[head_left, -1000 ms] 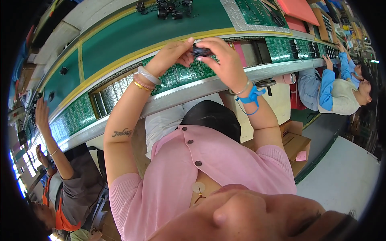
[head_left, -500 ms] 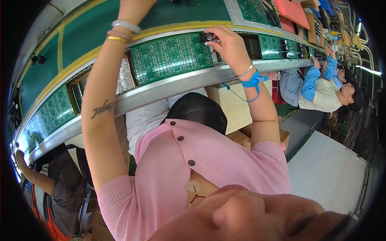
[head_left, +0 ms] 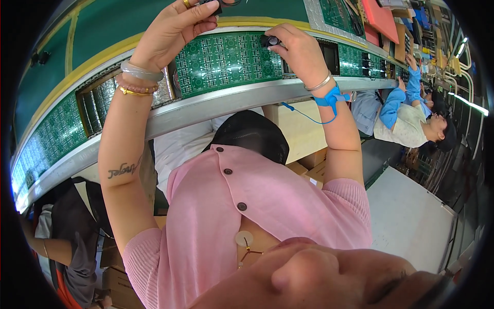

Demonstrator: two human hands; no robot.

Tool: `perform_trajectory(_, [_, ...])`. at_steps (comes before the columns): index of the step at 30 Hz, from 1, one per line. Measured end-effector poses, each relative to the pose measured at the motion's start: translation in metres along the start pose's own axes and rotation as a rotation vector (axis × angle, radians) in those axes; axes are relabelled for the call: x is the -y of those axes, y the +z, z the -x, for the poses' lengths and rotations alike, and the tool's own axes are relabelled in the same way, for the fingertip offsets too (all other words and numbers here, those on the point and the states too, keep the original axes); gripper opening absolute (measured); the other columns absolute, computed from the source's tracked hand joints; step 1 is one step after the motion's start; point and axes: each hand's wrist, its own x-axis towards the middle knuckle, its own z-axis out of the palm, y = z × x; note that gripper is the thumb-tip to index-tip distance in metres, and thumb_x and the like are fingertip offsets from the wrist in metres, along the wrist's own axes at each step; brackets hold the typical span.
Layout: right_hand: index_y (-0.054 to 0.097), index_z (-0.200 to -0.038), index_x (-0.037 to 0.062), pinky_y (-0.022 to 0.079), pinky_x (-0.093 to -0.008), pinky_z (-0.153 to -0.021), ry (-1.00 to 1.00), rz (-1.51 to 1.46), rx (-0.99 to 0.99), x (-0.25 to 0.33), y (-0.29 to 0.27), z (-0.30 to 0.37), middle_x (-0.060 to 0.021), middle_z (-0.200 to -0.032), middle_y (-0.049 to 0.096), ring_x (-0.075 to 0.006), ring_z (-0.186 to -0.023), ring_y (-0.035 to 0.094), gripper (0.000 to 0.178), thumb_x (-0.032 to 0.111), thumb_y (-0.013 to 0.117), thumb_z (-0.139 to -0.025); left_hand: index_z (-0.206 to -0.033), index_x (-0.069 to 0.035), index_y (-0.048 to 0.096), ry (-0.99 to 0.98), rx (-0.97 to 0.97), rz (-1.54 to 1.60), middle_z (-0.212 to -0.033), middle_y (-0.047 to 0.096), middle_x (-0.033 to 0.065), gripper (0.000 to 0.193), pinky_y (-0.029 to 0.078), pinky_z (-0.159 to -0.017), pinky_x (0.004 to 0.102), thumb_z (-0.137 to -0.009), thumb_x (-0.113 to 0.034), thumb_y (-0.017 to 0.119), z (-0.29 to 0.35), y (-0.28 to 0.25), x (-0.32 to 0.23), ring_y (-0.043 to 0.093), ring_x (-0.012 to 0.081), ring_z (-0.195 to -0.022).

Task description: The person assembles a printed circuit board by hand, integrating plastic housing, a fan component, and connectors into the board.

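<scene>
My right hand (head_left: 298,54), with a blue wrist strap (head_left: 332,100) on its arm, is closed in a pinch on a small black round component (head_left: 269,41). That component is at the right end of a green circuit board panel (head_left: 221,64); whether it touches the board I cannot tell. My left hand (head_left: 177,33) is above the panel's far left side, beyond the line's far rail. Its thumb and fingers are closed on a small black part (head_left: 212,7), partly cut off by the top edge of the picture.
A silver rail (head_left: 206,100) runs along the near side of the line. More green panels (head_left: 51,126) lie to the left. Two black parts (head_left: 40,58) sit on the green bench mat (head_left: 103,41). Co-workers (head_left: 406,121) work at the right; another person's arm (head_left: 51,247) shows lower left.
My left hand has come back into view from beyond the top edge, now with a black part in its fingers. My right hand keeps its pinch on the round component near the panel's end.
</scene>
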Motion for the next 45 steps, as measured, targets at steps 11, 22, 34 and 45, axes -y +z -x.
perform_trajectory(11, [0.063, -0.099, 0.008, 0.05, -0.0352, -0.066, -0.044, -0.002, 0.013, -0.001, -0.001, -0.006, -0.0066, -0.092, 0.063, -0.0283, -0.077, 0.062, 0.027, 0.009, 0.07, -0.073, -0.12, -0.004, 0.058, -0.07, 0.012, 0.074, -0.103, 0.064, 0.0018, 0.027, 0.053, -0.076, 0.0238, -0.093, -0.012, 0.057, 0.004, 0.001, 0.008, 0.061, 0.0108, -0.085])
perform_trajectory(22, [0.062, -0.107, 0.0074, 0.051, -0.0349, -0.072, -0.086, 0.004, 0.078, -0.013, 0.003, 0.0, -0.0081, -0.102, 0.062, -0.028, -0.087, 0.062, 0.038, 0.013, 0.073, -0.07, -0.128, -0.003, 0.052, -0.035, 0.136, -0.2, -0.116, 0.058, 0.0036, 0.037, 0.047, -0.098, 0.0281, -0.093, -0.014, 0.058, 0.002, -0.005, 0.017, 0.058, 0.0151, -0.109])
perform_trajectory(34, [0.06, -0.11, 0.0074, 0.054, -0.0285, -0.072, 0.078, -0.496, -0.314, 0.066, -0.002, 0.005, -0.0081, -0.103, 0.061, -0.0202, -0.084, 0.065, 0.036, 0.009, 0.073, -0.076, -0.129, 0.002, 0.044, -0.088, 0.169, -0.335, -0.114, 0.056, 0.0094, 0.058, 0.049, -0.088, 0.0255, -0.079, -0.008, 0.072, 0.004, 0.015, 0.032, 0.059, 0.0146, -0.1])
perform_trajectory(45, [0.064, -0.097, 0.0053, 0.05, -0.0337, -0.065, 0.286, -0.223, -0.082, 0.035, -0.018, 0.037, -0.0103, -0.087, 0.062, -0.0265, -0.073, 0.063, 0.026, 0.009, 0.072, -0.074, -0.11, -0.005, 0.058, 0.072, -0.109, -0.206, -0.096, 0.064, 0.0011, 0.023, 0.049, -0.075, 0.0212, -0.091, -0.016, 0.062, 0.004, 0.007, 0.009, 0.06, 0.0083, -0.084])
